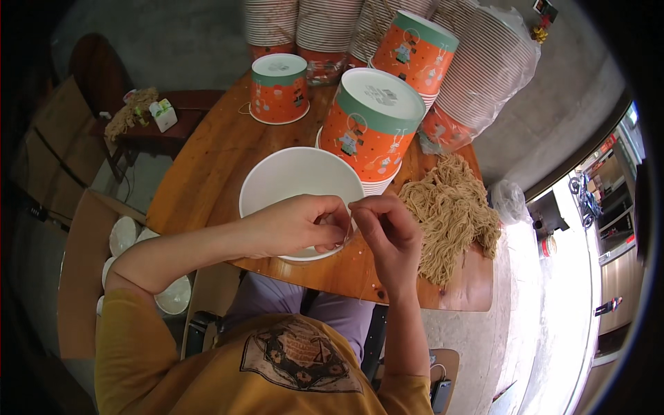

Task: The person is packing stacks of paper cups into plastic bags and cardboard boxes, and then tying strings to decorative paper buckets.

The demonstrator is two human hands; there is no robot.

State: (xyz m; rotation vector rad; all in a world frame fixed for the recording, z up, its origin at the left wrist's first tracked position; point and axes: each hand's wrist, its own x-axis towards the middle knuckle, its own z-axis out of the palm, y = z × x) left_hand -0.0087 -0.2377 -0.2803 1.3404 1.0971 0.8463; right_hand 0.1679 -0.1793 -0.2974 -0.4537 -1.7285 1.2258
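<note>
Both my hands meet over the near right rim of a white paper bucket (pixel 277 181), which stands mouth up on the table's front part. My left hand (pixel 304 223) has its fingers curled and pinched together at that rim. Close beside it, thumb and forefinger pressed together, is my right hand (pixel 391 232). A thin pale strand seems to run between the fingertips; its ends are hidden or too fine to follow. To the right of my right hand lies a heap of beige cords (pixel 453 214).
Stacked upside-down orange and green buckets (pixel 373 128) stand behind the white one, with another inverted bucket (pixel 279 90) at the back left. Tall bagged stacks (pixel 477 69) line the wooden table's (pixel 207 166) far edge. A cardboard box (pixel 79 277) with white buckets sits at lower left.
</note>
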